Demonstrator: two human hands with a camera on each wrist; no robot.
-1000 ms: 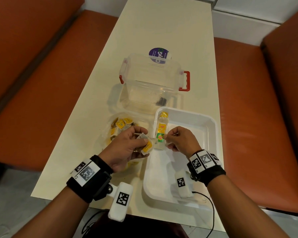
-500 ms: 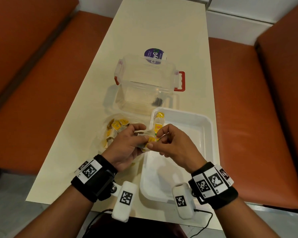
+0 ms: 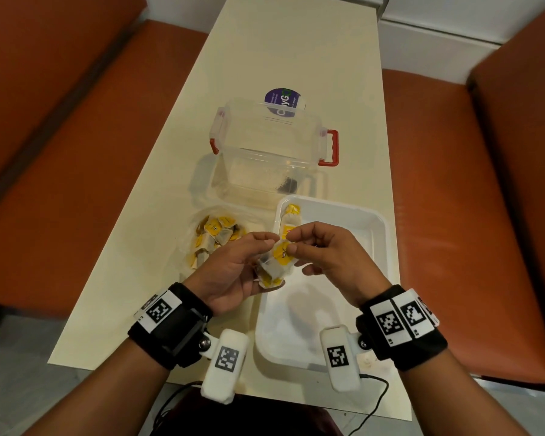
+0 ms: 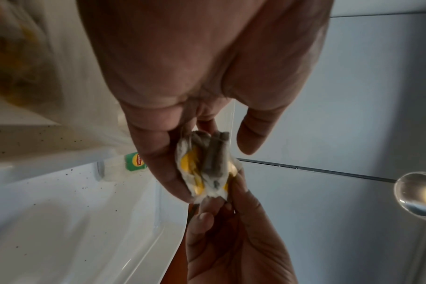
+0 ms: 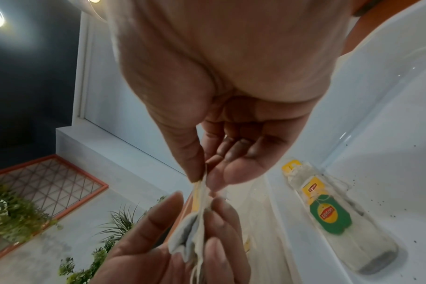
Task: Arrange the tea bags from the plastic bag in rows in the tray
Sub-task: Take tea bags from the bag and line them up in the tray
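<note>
both hands are raised over the near left part of the white tray [image 3: 379, 247], palms turned toward each other. the left hand [image 3: 233, 272] cups a small clump of tea bags [image 3: 276, 265], its fingers curled round them and the thumb lying along the top. the right hand [image 3: 331, 256] pinches the upper edge of one bag in that clump between thumb and forefinger; its other fingers are loosely bent behind. in the right wrist view the pinch [image 5: 202, 178] closes on thin paper and string, and the left fingers [image 5: 158, 221] hold the grey pouches below.

the tray sits on the cream table [image 3: 280, 51], and one row of tea bags [image 3: 288, 221] lies along its far left wall, a green and yellow tag showing; dark specks dot the tray floor. left of the tray the clear plastic bag [image 3: 214, 237] holds a loose heap of yellow-tagged bags. beyond both stands a clear storage box with red latches [image 3: 271, 152], a small dark bit on its bottom.
</note>
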